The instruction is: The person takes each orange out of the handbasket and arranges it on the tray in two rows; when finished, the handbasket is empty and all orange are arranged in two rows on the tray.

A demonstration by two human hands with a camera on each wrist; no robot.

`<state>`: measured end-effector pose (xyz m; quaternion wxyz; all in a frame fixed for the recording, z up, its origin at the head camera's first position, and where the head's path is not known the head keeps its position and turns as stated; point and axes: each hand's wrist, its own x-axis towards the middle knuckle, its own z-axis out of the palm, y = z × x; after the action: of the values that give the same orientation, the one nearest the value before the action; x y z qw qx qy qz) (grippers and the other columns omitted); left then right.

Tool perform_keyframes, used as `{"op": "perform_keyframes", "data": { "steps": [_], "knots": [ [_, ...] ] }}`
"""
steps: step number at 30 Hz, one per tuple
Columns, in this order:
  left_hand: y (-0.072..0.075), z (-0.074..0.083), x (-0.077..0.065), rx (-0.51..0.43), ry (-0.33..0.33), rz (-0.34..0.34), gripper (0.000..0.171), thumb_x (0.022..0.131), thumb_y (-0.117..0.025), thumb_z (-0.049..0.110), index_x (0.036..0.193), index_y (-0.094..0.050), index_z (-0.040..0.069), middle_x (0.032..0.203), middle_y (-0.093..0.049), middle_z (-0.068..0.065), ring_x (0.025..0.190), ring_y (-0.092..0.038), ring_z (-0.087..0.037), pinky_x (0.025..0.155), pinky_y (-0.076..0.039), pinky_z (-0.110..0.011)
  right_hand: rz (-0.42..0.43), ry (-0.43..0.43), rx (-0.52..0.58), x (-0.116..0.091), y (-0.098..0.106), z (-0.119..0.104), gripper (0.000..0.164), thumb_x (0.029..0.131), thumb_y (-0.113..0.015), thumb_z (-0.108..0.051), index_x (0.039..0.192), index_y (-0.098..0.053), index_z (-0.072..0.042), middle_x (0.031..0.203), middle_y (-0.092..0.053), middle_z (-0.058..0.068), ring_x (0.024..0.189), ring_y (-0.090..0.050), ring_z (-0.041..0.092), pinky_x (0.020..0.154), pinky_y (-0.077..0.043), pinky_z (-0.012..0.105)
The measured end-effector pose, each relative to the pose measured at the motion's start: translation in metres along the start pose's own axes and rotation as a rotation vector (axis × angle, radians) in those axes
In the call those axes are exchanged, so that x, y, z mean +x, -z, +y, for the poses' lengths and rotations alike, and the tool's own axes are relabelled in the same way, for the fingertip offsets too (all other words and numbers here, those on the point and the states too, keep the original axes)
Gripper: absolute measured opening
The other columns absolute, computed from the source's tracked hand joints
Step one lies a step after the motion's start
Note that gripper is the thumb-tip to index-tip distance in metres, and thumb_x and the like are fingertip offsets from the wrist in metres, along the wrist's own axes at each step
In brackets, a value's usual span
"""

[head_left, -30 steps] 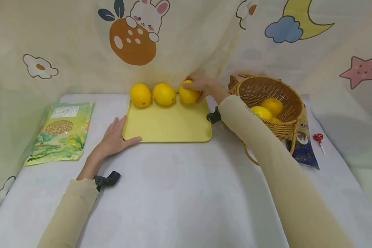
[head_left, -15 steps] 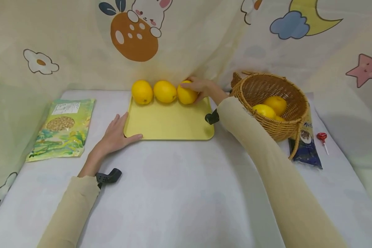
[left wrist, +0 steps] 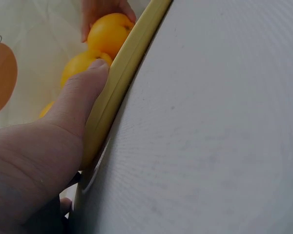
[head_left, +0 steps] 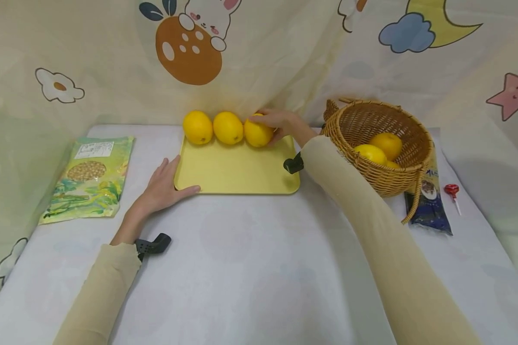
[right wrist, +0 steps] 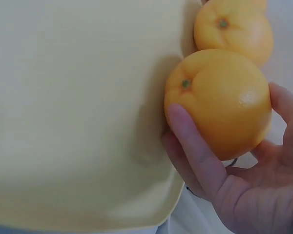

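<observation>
A row of three oranges lies along the far edge of a yellow tray [head_left: 237, 167]. My right hand [head_left: 280, 120] grips the right-hand orange [head_left: 258, 133], its fingers and thumb curved round the fruit. The right wrist view shows this orange [right wrist: 219, 105] up close, right against the middle orange [right wrist: 234, 31]. At the row's left end sits another orange [head_left: 197, 127]. My left hand [head_left: 161, 188] rests at the tray's near left corner, fingers straight along the side and thumb on the front rim. In the left wrist view the thumb [left wrist: 80, 92] lies over that rim.
A wicker basket [head_left: 382, 179] with several yellow-orange fruits stands right of the tray. Partly behind it lies a dark blue packet [head_left: 430, 206], with a red lollipop [head_left: 452, 190] beside it. A green bag [head_left: 86, 179] lies on the left. A printed cloth hangs behind the table.
My right hand has shifted the right-hand orange a little to the left, closing the gap to the middle one. The left hand stays at the tray corner. The head view has tilted slightly.
</observation>
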<state>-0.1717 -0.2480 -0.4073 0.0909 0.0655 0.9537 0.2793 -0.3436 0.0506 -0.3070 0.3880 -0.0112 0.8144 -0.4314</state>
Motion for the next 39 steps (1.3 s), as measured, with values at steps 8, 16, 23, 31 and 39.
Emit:
{"op": "perform_keyframes", "data": {
  "steps": [8,16,23,31,39],
  "knots": [
    [0.0,0.001,0.002,-0.009,-0.016,0.001,0.111,0.085,-0.063,0.06,0.156,0.004,0.007,0.163,-0.006,-0.02,0.151,0.007,-0.042,0.119,0.001,-0.062,0.054,-0.033,0.03,0.0,-0.004,0.0,0.076,0.098,-0.044,-0.048,0.157,-0.002,-0.027,0.16,-0.012,0.001,0.124,-0.048,0.03,0.108,-0.045,0.044],
    [0.0,0.002,0.003,-0.011,-0.004,-0.005,0.112,0.084,-0.062,0.062,0.156,0.005,0.008,0.164,-0.005,-0.019,0.151,0.007,-0.04,0.12,0.001,-0.062,0.094,0.005,0.093,0.004,-0.008,0.003,0.063,0.099,-0.042,-0.049,0.153,-0.02,-0.025,0.145,-0.031,0.006,0.105,-0.052,0.024,0.106,-0.047,0.042],
    [0.001,0.002,0.004,-0.011,-0.01,0.001,0.112,0.084,-0.063,0.06,0.156,0.004,0.006,0.163,-0.006,-0.02,0.151,0.007,-0.041,0.12,0.001,-0.062,0.122,0.061,0.104,0.006,-0.013,0.006,0.063,0.098,-0.044,-0.049,0.151,-0.021,-0.023,0.144,-0.031,0.007,0.106,-0.052,0.024,0.104,-0.049,0.044],
    [0.0,0.002,0.003,-0.014,0.004,-0.002,0.112,0.084,-0.063,0.061,0.156,0.004,0.007,0.164,-0.005,-0.019,0.151,0.007,-0.04,0.12,0.002,-0.062,0.129,0.069,0.119,-0.001,-0.017,0.006,0.077,0.099,-0.043,-0.048,0.157,0.001,-0.021,0.162,-0.002,0.005,0.14,-0.034,0.028,0.106,-0.047,0.047],
    [0.0,0.001,0.0,-0.01,0.003,0.003,0.111,0.085,-0.063,0.06,0.156,0.004,0.008,0.164,-0.006,-0.019,0.151,0.007,-0.041,0.12,0.001,-0.062,0.322,0.244,-0.435,-0.042,-0.019,0.012,0.087,0.098,-0.037,-0.058,0.156,0.003,-0.007,0.162,0.007,0.02,0.149,-0.009,0.037,0.121,-0.023,0.049]
  ]
}}
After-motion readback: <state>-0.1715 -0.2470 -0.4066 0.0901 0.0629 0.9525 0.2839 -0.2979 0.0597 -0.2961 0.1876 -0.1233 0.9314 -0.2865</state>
